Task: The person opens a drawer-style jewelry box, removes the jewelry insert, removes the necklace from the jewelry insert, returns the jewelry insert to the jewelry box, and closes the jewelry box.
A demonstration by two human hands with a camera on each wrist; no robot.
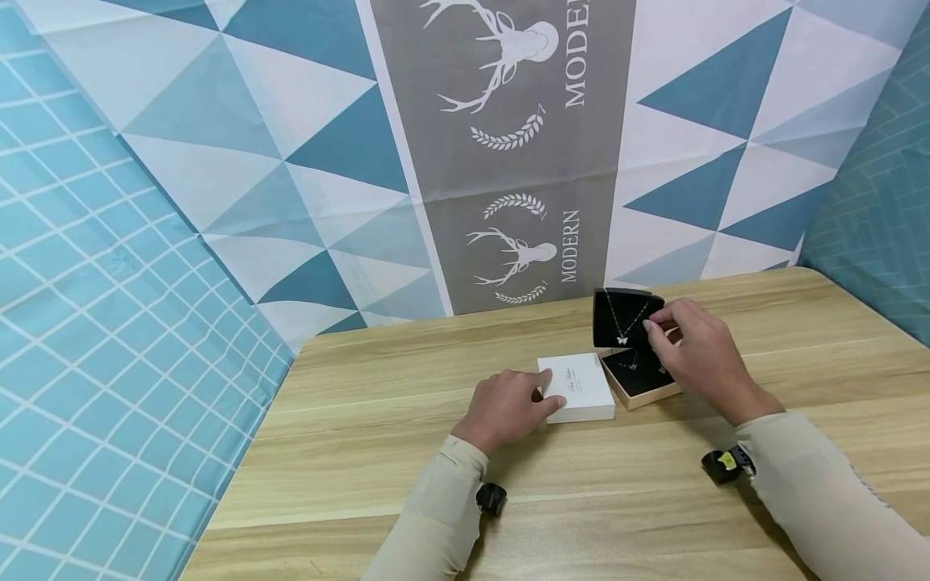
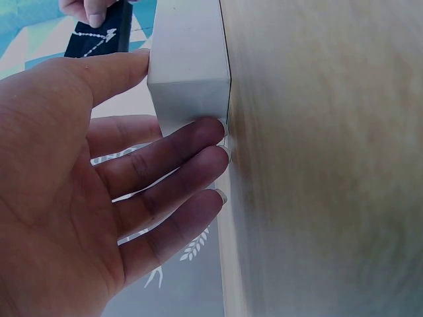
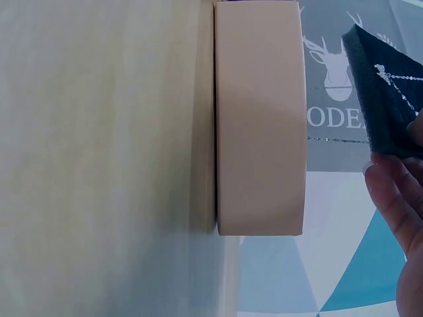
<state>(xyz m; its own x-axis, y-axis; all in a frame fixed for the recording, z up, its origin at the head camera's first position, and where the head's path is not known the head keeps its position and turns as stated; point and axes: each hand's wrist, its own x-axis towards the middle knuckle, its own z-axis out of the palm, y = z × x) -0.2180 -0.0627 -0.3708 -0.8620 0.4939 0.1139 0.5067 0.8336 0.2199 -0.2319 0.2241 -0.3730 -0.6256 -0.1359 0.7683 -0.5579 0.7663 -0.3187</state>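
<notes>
My right hand [image 1: 699, 347] pinches the right edge of a black jewelry pad [image 1: 609, 323], tilted up above a tan open box [image 1: 643, 399]. On the pad hangs a silver necklace with a butterfly pendant [image 1: 622, 340]. Inside the box lies black lining with small silver jewelry [image 1: 632, 365]. In the right wrist view a thin chain [image 3: 337, 139] runs between pad and box. My left hand [image 1: 507, 406] rests at the left end of a white box lid [image 1: 592, 395]; its thumb [image 2: 122, 76] touches the upper edge and the fingers lie fairly straight against the end.
The wooden table [image 1: 407, 460] spreads left and toward me. Behind it stands a patterned cloth backdrop [image 1: 334, 161], with a blue tiled-pattern cloth [image 1: 109, 282] at the left. The white lid sits right beside the tan box. A black wrist camera [image 1: 722, 466] is on my right sleeve.
</notes>
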